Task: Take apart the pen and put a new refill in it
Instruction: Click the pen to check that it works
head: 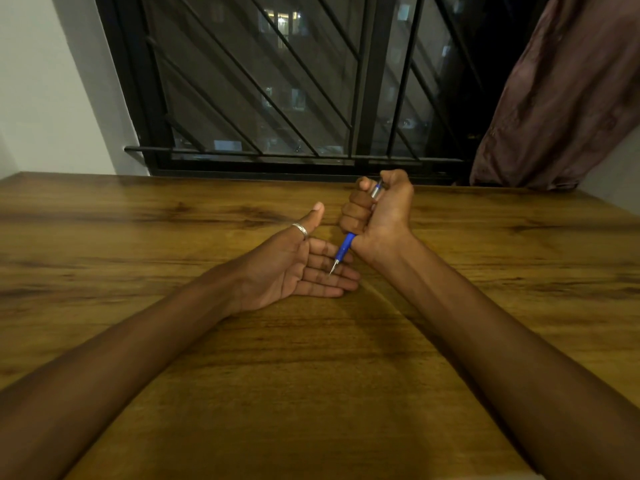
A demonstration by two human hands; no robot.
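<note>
Gripping the blue pen (346,247) in a closed fist, the right hand (379,209) points its tip at the left hand (298,268), whose fingers (332,282) lie spread and empty above the tabletop (138,237).

A wooden bench (138,220) with dark grain stands against a window (277,81). Black metal bars (242,77) cross the glass diagonally, and lit buildings show outside in the dark. A brownish curtain (561,98) hangs at the right, a white wall (41,91) at the left.

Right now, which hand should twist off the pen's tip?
Probably the left hand: it is open and free just under the pen tip, while the right hand is already fisted round the barrel.
</note>
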